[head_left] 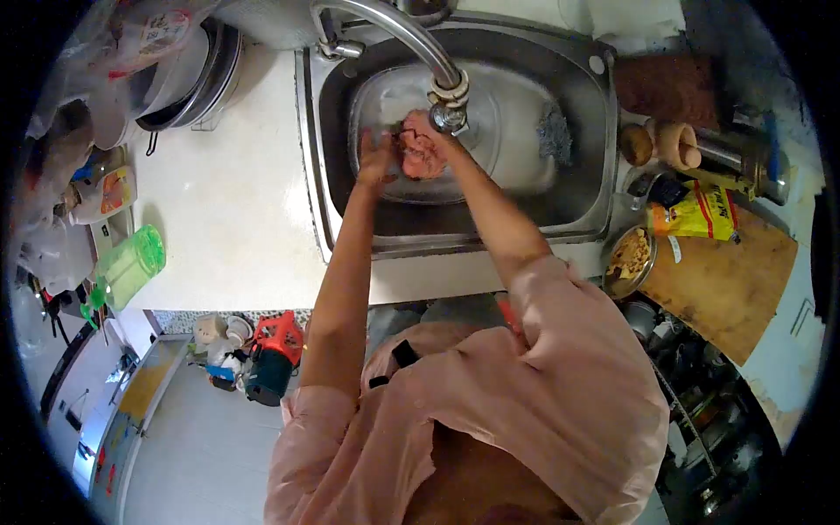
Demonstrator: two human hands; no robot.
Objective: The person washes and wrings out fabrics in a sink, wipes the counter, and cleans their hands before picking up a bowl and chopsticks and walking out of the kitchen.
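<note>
A crumpled, salmon-pink lump (422, 149) is in the sink under the tap; I cannot tell whether it is cloth or raw meat. On its right side is my right hand (444, 144), closed against it, its fingers partly hidden by the tap head (448, 114). My left hand (376, 159) is just left of the lump, fingers stretched out and somewhat blurred, and seems not to grip it. Beneath both hands lies a wide, shallow basin (516, 179) inside the steel sink (577, 206).
A grey scouring pad (553, 133) lies at the sink's right. Beyond it are a yellow packet (696, 212), a bowl of food pieces (630, 258) and a wooden board (744, 280). On the left counter are a green plastic jug (131, 262) and stacked pans (206, 83).
</note>
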